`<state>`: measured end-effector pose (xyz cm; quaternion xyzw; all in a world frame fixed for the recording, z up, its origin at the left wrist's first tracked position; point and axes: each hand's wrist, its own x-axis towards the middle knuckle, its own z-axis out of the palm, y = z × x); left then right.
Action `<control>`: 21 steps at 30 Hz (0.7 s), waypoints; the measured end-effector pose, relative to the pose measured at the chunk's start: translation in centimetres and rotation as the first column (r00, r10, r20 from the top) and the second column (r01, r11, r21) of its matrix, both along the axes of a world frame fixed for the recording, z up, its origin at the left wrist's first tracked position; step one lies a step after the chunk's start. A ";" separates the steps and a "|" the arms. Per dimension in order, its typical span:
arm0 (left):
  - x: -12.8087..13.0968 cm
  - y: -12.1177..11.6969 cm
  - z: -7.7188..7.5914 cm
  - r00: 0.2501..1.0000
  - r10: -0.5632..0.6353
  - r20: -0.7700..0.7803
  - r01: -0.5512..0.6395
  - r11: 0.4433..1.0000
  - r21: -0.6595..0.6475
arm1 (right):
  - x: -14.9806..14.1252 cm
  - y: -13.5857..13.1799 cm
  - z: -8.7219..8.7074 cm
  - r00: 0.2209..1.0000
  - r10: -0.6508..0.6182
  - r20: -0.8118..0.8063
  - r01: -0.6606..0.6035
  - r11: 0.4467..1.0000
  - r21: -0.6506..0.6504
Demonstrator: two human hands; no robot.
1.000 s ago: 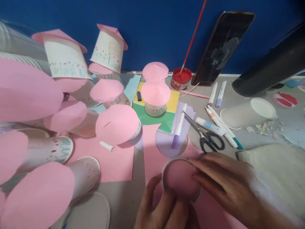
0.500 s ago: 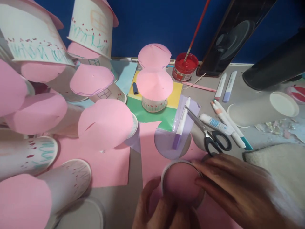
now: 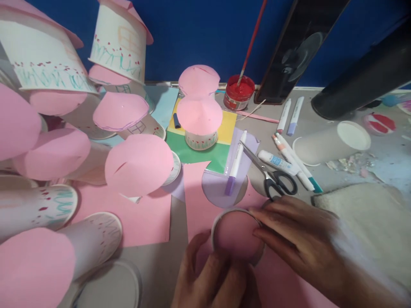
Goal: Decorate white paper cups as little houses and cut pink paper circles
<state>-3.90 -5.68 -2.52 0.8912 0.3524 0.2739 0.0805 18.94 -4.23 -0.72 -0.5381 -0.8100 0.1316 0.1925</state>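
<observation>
A round, pale-rimmed ring (image 3: 214, 229) lies over pink paper (image 3: 196, 194) at the front centre, and pink fills its middle. Whether it is a lid or an open hoop I cannot tell. My left hand (image 3: 215, 278) curls around its near left side, with some fingers over the lower edge. On the upper right edge, the fingertips of my right hand (image 3: 298, 239) press with the thumb close by. Black-handled scissors (image 3: 279, 182) lie just beyond my right hand. A marker with a purple cap (image 3: 236, 162) rests on lilac paper (image 3: 210, 188), which shows through a rounded cut-out in the pink sheet.
Several paper cups with pink paper roofs (image 3: 138, 164) crowd the left. Behind stand red paint (image 3: 239, 96) with a brush and a leaning phone (image 3: 298, 55). Right are a glue tube (image 3: 278, 161), markers (image 3: 295, 116), a white cup (image 3: 330, 143), a dark cylinder (image 3: 359, 77) and a cloth (image 3: 362, 218).
The camera view has moved closer and shifted, so the roofed cups sit farther left and larger. Both hands keep their hold on the ring, with little visible movement.
</observation>
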 end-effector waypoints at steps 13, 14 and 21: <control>0.2 1.4 -0.8 0.977 -0.092 0.193 0.065 0.988 0.142 | 3.6 2.7 3.5 0.688 -0.659 0.304 0.679 0.732 0.051; 0.3 1.5 -1.1 0.975 -0.088 0.203 0.057 0.986 0.155 | 3.6 2.8 3.6 0.677 -0.650 0.344 0.686 0.727 0.025; 0.0 1.7 -1.5 0.983 -0.135 0.123 0.113 0.979 0.172 | 3.2 3.4 3.5 0.680 -0.558 0.477 0.653 0.756 -0.047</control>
